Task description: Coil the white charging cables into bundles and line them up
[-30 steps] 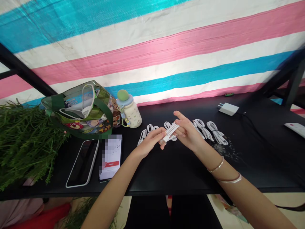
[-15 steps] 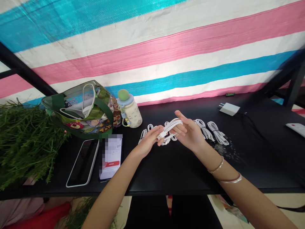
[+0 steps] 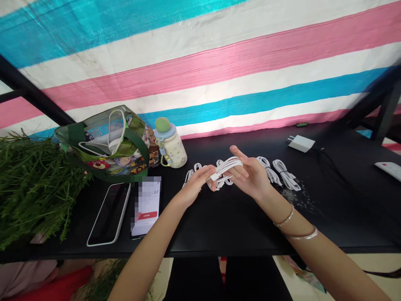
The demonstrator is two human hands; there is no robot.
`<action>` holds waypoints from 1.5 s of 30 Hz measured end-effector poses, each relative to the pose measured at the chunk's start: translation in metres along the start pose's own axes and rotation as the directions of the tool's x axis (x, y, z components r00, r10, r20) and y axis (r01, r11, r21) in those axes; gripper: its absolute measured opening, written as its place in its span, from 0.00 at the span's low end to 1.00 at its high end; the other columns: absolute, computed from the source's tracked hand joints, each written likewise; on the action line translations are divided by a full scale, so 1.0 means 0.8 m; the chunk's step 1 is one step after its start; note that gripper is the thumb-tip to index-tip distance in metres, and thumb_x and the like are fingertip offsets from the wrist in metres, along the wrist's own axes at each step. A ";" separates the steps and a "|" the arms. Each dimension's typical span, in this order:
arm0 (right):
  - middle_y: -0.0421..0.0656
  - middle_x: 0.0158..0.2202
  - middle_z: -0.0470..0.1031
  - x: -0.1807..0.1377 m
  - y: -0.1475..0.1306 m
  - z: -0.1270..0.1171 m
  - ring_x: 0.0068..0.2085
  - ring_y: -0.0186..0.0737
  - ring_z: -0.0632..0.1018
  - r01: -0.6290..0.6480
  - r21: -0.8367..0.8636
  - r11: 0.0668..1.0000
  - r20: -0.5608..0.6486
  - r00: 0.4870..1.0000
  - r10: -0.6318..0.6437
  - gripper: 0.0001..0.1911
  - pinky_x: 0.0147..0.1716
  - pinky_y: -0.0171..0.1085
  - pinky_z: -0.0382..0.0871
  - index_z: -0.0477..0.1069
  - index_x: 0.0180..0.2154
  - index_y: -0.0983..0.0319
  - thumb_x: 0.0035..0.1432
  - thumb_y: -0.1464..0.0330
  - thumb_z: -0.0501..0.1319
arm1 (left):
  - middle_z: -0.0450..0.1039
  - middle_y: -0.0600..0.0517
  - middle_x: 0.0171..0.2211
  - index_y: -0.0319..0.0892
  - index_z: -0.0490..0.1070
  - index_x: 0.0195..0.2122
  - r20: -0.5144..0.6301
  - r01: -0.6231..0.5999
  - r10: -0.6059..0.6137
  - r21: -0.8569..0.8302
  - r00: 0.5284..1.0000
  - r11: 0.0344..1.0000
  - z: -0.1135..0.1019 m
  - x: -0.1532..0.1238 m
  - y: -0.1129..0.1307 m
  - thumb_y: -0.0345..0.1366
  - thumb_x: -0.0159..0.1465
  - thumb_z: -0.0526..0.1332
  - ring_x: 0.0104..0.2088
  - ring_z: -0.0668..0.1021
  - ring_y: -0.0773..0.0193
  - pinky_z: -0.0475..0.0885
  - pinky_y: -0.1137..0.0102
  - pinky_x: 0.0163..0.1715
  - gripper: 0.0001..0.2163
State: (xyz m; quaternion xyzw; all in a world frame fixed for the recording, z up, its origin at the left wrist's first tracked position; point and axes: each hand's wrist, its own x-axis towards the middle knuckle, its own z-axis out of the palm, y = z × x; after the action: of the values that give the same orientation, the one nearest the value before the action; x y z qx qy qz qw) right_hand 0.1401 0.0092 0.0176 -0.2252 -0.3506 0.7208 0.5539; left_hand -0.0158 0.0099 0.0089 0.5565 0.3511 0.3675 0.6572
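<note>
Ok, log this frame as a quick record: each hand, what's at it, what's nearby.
left hand: fingers on a looped white cable, near its plug end
right hand: cable lies against it; grip unclear
beside hands: bundled white cables
farther right: white charger
farther left: cream water bottle, smartphone
surface: black table

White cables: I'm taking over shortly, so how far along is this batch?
Done: two coiled white cables lie at right on the black table. In hand: a folded white cable between left hand and right hand. Left: more white coils beyond the left hand, possibly unfinished.
</note>
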 end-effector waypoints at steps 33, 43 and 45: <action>0.23 0.10 0.47 0.001 -0.001 -0.008 0.12 0.28 0.58 -0.030 -0.079 0.996 0.076 0.996 0.036 0.17 0.25 0.33 0.68 0.61 0.31 0.54 0.46 0.61 0.69 | 0.64 0.57 0.15 0.42 0.62 0.21 0.009 -0.025 0.025 0.059 1.000 0.998 -0.002 0.001 -0.001 0.55 0.56 0.61 0.23 0.70 0.68 0.65 0.72 0.29 0.21; 0.23 0.09 0.52 -0.005 0.001 -0.002 0.12 0.29 0.57 0.018 -0.136 0.991 0.144 0.990 0.002 0.18 0.24 0.36 0.60 0.61 0.34 0.53 0.47 0.57 0.68 | 0.66 0.56 0.18 0.42 0.63 0.22 -0.005 -0.042 0.042 0.107 0.999 0.993 -0.007 0.002 -0.004 0.57 0.58 0.58 0.26 0.70 0.68 0.64 0.73 0.31 0.22; 0.23 0.09 0.50 -0.005 0.001 -0.001 0.12 0.28 0.54 0.021 -0.133 0.991 0.131 0.991 -0.004 0.17 0.23 0.35 0.58 0.61 0.33 0.53 0.48 0.57 0.67 | 0.66 0.57 0.17 0.42 0.65 0.24 0.012 -0.032 0.031 0.107 0.999 0.994 -0.007 0.001 -0.003 0.57 0.58 0.58 0.26 0.71 0.68 0.65 0.72 0.33 0.21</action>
State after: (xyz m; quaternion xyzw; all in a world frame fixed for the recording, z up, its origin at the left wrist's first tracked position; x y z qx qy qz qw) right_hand 0.1412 0.0057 0.0159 -0.2118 -0.4351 0.7054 0.5179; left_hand -0.0199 0.0126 0.0055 0.5983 0.3583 0.3556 0.6223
